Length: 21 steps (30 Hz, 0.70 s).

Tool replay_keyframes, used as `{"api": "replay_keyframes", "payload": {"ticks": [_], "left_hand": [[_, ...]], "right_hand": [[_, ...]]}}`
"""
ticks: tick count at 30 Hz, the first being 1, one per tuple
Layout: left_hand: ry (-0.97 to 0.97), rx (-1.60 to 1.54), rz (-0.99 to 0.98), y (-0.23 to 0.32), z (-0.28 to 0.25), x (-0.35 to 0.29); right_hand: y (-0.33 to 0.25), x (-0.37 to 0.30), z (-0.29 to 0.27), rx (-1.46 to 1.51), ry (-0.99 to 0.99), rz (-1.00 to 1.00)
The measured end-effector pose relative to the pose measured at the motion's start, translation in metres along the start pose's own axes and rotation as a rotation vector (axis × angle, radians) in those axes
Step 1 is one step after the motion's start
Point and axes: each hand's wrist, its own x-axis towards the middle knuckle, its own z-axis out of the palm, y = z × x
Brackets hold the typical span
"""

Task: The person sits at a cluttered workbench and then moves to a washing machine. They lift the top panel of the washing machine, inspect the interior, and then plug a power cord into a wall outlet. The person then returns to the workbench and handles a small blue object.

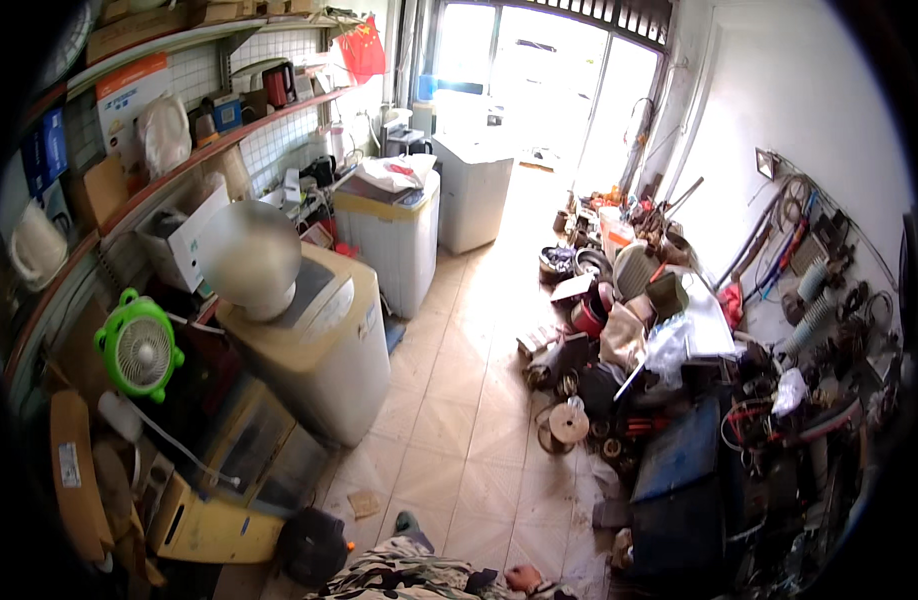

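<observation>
My right hand (524, 578) shows small at the lower edge, beside my camouflage-patterned clothing (409, 572). Its fingers are too small and blurred to make out, and nothing held shows there. My left hand is out of the picture. A greenish shoe (409, 522) pokes out past the clothing, over the tiled floor (449, 440). Left of it sits a dark rounded thing (312, 546), perhaps a bag. Close by lies a flat tan piece (363, 503).
Washing machines (349, 370) line the left side, one topped by a round pale thing (249, 262). A green fan (140, 347) stands below crowded shelves (224, 143). Piled parts and scrap (619, 350), including a wire spool (568, 424), fill the right. Bright doorway (549, 80) ahead.
</observation>
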Motion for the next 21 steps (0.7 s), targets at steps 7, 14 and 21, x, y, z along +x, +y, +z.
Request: {"api": "replay_keyframes", "payload": {"ticks": [7, 14, 21], "left_hand": [[0.177, 0.049, 0.317, 0.178, -0.11, 0.178], [0.129, -0.143, 0.223, 0.445, -0.135, 0.258], [-0.079, 0.002, 0.07, 0.522, -0.079, 0.337]], "right_hand": [[-0.061, 0.053, -0.084, 0.187, 0.084, 0.23], [-0.141, 0.163, -0.175, 0.241, 0.054, 0.303], [-0.201, 0.33, -0.329, 0.238, 0.051, 0.269]]}}
